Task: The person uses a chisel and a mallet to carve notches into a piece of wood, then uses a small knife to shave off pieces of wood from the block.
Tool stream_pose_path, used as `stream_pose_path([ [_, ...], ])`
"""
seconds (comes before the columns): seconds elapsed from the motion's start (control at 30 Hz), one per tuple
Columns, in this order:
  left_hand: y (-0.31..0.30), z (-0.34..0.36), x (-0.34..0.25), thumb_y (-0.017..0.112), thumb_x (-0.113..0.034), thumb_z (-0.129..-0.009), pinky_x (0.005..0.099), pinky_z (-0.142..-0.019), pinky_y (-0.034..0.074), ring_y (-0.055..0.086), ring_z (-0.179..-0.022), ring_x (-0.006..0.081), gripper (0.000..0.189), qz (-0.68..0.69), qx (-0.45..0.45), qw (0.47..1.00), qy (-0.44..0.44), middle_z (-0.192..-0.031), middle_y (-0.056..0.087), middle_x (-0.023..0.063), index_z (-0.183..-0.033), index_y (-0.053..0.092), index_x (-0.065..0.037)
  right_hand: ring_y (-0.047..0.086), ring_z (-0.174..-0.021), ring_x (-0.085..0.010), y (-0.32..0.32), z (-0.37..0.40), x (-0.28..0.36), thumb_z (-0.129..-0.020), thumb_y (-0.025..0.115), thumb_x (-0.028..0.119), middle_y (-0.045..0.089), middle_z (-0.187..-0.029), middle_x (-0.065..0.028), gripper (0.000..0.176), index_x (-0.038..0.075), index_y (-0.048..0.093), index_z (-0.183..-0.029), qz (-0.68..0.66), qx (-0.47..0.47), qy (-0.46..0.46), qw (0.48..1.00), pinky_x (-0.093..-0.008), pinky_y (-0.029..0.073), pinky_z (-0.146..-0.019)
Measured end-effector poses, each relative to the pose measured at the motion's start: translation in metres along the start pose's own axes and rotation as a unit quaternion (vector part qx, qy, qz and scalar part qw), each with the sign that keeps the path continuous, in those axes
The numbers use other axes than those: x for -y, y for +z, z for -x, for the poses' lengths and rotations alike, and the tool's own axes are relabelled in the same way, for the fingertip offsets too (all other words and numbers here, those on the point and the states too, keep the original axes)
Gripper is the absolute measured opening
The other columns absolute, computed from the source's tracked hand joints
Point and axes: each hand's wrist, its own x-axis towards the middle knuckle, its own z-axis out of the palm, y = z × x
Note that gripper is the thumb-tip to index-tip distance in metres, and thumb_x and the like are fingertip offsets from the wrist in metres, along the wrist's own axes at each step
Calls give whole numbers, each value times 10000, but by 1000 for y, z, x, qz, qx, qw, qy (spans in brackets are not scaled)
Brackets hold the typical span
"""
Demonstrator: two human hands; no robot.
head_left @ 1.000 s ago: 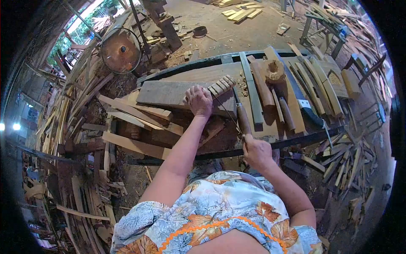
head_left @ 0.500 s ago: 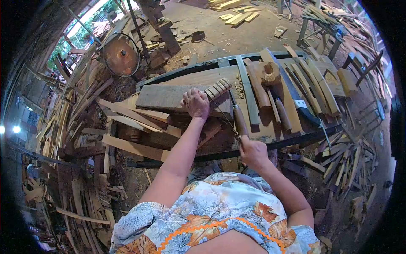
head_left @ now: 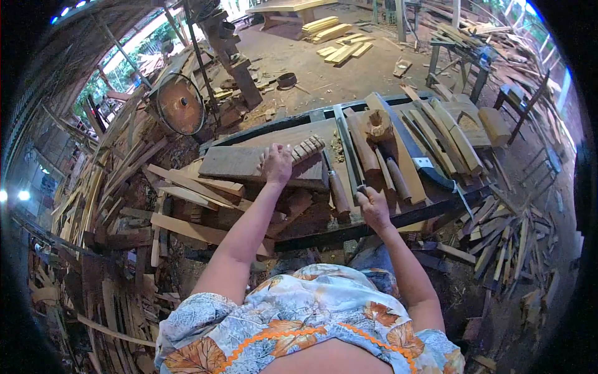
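A notched wooden piece (head_left: 309,148) lies tilted on a thick grey-brown board (head_left: 230,163). My left hand (head_left: 277,166) grips its left end against the board. To the right, my right hand (head_left: 374,209) is closed around the handle of a thin tool, near the bench's front edge. The tool's dark end (head_left: 361,188) shows above the fist; its blade is hard to make out against a long flat bar (head_left: 349,148). A wooden-handled tool (head_left: 338,192) rests between my hands, beside the board's right end.
On the bench's right side are a hollowed wooden block (head_left: 379,127), a large saw with a dark handle (head_left: 435,174) and several wood strips (head_left: 458,137). Loose slats (head_left: 187,227) jut out at the left. A round rusty disc (head_left: 180,103) stands behind, left.
My right hand has drawn the thin tool away from the notched piece, to the right of the wooden-handled tool. My left hand still holds the piece. The view has shifted slightly.
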Motion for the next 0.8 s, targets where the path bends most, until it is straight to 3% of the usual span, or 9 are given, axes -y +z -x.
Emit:
stream_pose_path([
  [0.2,1,-8,-27,578,-555,-759,495,-966,309,425,-1197,307,636,-133,68,970,190,-1208,518,120,-1214,538,-113,511,-640,-109,13,-9,-33,-901,531,200,553,-697,-23,166,42,578,-883,-78,13,2,997,-268,401,-573],
  [0.3,-7,-23,-36,646,-506,-745,462,-925,370,484,-1095,312,598,-135,224,949,177,-1179,533,151,-1182,568,-106,462,-580,-60,-2,-4,-16,-906,543,208,500,-634,28,184,57,556,-802,-161,6,60,985,-239,369,-516],
  [0.43,-4,-29,-26,670,-463,-764,398,-862,425,535,-1013,258,560,-111,205,949,211,-1101,568,119,-1165,572,-84,436,-600,-35,-5,-1,-12,-909,548,203,474,-619,48,196,64,541,-772,-250,36,136,958,-229,352,-527],
  [0.47,-6,-32,-22,645,-431,-801,364,-830,443,560,-978,217,512,68,288,945,140,-1038,590,80,-1158,568,-73,436,-600,-35,-3,-3,-21,-909,548,203,474,-619,48,196,64,541,-772,-252,38,134,958,-229,352,-527],
  [0.53,-14,-37,-18,619,-400,-837,330,-797,461,585,-942,176,464,242,354,901,64,-975,612,40,-1151,564,-62,398,-601,-25,1,-8,-31,-914,546,197,451,-629,62,183,67,540,-785,-161,-5,40,986,-225,339,-521],
  [0.63,-37,-31,-5,562,-374,-897,295,-631,491,595,-775,129,465,564,453,678,-130,-914,613,40,-1186,516,-14,392,-596,-18,1,-6,-30,-914,548,200,438,-634,73,175,75,540,-791,-208,7,62,976,-218,330,-514],
  [0.67,-42,-26,-3,562,-374,-897,295,-631,491,595,-775,129,465,563,448,682,-133,-914,613,40,-1186,516,-14,390,-593,-18,1,-6,-29,-912,551,199,438,-633,74,171,77,541,-793,-227,17,100,969,-216,328,-512],
  [0.73,-53,-13,-7,533,-418,-900,318,-638,512,607,-786,156,535,667,484,541,-167,-960,607,69,-1244,468,-13,398,-579,-19,3,-8,-36,-911,551,194,446,-634,78,154,84,545,-804,-240,23,98,965,-210,329,-503],
  [0.8,-57,-3,-6,525,-437,-898,329,-643,519,609,-803,171,569,677,484,533,-153,-975,603,83,-1264,448,-9,437,-396,-69,4,-9,-41,-917,522,175,480,-541,20,128,88,528,-824,-223,18,47,974,-226,343,-364],
])
